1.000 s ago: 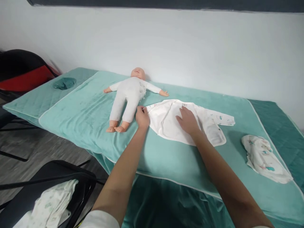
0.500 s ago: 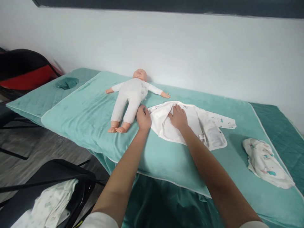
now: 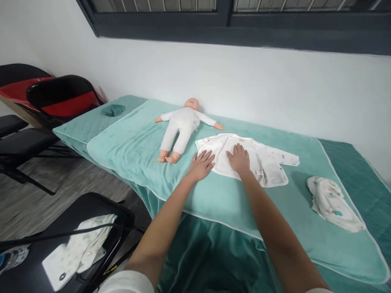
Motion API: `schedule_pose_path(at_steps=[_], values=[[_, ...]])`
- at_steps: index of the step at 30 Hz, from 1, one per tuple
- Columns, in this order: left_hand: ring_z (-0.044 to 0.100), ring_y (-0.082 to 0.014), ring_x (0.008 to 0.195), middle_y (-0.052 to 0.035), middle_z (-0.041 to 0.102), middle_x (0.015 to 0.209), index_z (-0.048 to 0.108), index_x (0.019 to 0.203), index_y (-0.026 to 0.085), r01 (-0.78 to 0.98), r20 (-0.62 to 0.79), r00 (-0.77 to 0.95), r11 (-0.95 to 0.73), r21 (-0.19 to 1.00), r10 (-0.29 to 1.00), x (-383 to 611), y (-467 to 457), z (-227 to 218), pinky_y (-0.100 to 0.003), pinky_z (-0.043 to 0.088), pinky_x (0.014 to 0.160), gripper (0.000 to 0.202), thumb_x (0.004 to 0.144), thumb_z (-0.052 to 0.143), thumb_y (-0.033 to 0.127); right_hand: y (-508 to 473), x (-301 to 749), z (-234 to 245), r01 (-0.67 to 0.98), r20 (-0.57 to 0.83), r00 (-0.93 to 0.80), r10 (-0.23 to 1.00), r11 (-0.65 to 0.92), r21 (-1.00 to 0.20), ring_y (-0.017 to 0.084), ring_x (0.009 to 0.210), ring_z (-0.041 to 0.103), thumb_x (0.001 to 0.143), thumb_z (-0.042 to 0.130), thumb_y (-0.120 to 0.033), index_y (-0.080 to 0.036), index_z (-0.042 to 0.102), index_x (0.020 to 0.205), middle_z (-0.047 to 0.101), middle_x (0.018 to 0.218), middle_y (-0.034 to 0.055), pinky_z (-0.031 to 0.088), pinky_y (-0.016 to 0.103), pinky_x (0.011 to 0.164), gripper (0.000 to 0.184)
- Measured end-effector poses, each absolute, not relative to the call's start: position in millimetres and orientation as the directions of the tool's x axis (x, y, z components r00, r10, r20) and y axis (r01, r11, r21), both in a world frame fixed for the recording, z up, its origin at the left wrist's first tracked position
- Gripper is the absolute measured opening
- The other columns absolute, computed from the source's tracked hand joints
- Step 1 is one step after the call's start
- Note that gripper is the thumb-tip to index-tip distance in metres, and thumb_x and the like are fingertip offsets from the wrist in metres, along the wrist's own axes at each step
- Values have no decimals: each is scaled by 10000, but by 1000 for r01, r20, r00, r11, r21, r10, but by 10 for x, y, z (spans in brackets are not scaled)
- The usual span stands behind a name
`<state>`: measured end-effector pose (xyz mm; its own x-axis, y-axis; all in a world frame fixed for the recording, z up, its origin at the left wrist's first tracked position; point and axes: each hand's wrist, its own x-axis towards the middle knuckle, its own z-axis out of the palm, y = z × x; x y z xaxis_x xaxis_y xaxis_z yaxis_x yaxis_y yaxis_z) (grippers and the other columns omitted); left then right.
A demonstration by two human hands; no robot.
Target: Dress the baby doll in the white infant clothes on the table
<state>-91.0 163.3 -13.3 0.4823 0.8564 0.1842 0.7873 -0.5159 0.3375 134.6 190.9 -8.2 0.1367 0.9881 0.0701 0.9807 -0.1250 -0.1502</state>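
Note:
A white baby shirt (image 3: pixel 220 160) lies spread out on the green bed cover (image 3: pixel 226 195), one printed sleeve stretched to the right and its front panel turned to the right. My left hand (image 3: pixel 200 166) rests with fingers spread on the shirt's lower left edge. Flat on the middle of the shirt is my right hand (image 3: pixel 239 159), its fingers stretched out below the neck label. Just beyond my left hand a baby doll (image 3: pixel 182 124) in a white body suit lies on its back, arms out and bare feet toward me.
A bundled printed cloth (image 3: pixel 334 203) lies at the right of the bed. Patterned baby clothing (image 3: pixel 87 240) hangs over a black chair (image 3: pixel 100 203) at lower left, near a plastic bottle (image 3: pixel 14 259). More folding chairs (image 3: pixel 65 95) stand at far left. A wall (image 3: pixel 214 77) borders the bed's far side.
My left hand has opened from a closed grip at the shirt's left side and now lies flat on its lower edge. The left part of the shirt is flatter. The view has tilted up.

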Motion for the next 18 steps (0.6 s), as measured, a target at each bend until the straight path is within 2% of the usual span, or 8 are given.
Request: schedule_pose_path(at_steps=[2, 4, 6, 8, 11, 14, 18], values=[[261, -280, 1602, 6, 350, 1693, 491, 1535, 342, 788, 184, 477, -511, 344, 860, -935, 1586, -146, -593, 184, 1303, 533, 1061, 325, 519, 1789, 1370, -85, 975, 75, 167, 983, -153, -159, 283, 1598, 207, 1053, 224, -492, -21, 318, 1613, 233, 1716, 152, 181, 478, 1291, 738], [300, -273, 1587, -2, 403, 1670, 538, 1499, 341, 770, 205, 467, -510, 384, 860, -955, 1547, -166, -585, 202, 1302, 506, 1059, 349, 504, 1673, 1387, -99, 974, 86, 166, 982, -150, -168, 299, 1593, 219, 1048, 251, -483, -35, 351, 1602, 249, 1712, 155, 191, 500, 1287, 719], [382, -262, 1545, -38, 508, 1603, 603, 1440, 287, 734, 248, 423, -491, 470, 871, -974, 1522, -168, -552, 261, 1293, 477, 1058, 376, 460, 1572, 1396, -119, 975, 115, 136, 984, -112, -194, 312, 1581, 251, 1040, 278, -464, -37, 383, 1584, 294, 1694, 175, 218, 510, 1280, 700], [444, -250, 1503, -84, 584, 1532, 647, 1377, 222, 673, 323, 341, -469, 572, 883, -1010, 1527, -118, -502, 333, 1272, 451, 1051, 406, 419, 1506, 1391, -130, 966, 176, 121, 977, -75, -249, 329, 1556, 307, 1025, 308, -445, 8, 374, 1569, 348, 1658, 231, 272, 495, 1265, 711], [456, -243, 1489, -105, 589, 1518, 656, 1337, 214, 594, 461, 233, -500, 630, 857, -1165, 1653, 87, -481, 363, 1260, 406, 1032, 462, 401, 1530, 1317, -81, 938, 269, 116, 956, -16, -347, 360, 1519, 364, 1003, 343, -448, 45, 333, 1564, 381, 1617, 290, 337, 500, 1238, 747], [444, -256, 1493, -109, 578, 1517, 650, 1320, 219, 621, 513, 99, -456, 638, 853, -1522, 1998, 348, -494, 331, 1275, 367, 1000, 521, 345, 1799, 1106, 68, 900, 291, 41, 956, 90, -425, 351, 1527, 354, 1001, 360, -468, -36, 323, 1585, 378, 1632, 248, 337, 530, 1242, 727], [438, -315, 1481, -176, 548, 1515, 625, 1325, 133, 678, 432, -110, -250, 691, 895, -2188, 2675, 484, -532, 289, 1281, 448, 891, 650, 246, 2648, 680, 292, 804, 251, -18, 968, 164, -572, 330, 1500, 409, 999, 403, -469, -88, 325, 1587, 413, 1620, 216, 343, 516, 1237, 705]])
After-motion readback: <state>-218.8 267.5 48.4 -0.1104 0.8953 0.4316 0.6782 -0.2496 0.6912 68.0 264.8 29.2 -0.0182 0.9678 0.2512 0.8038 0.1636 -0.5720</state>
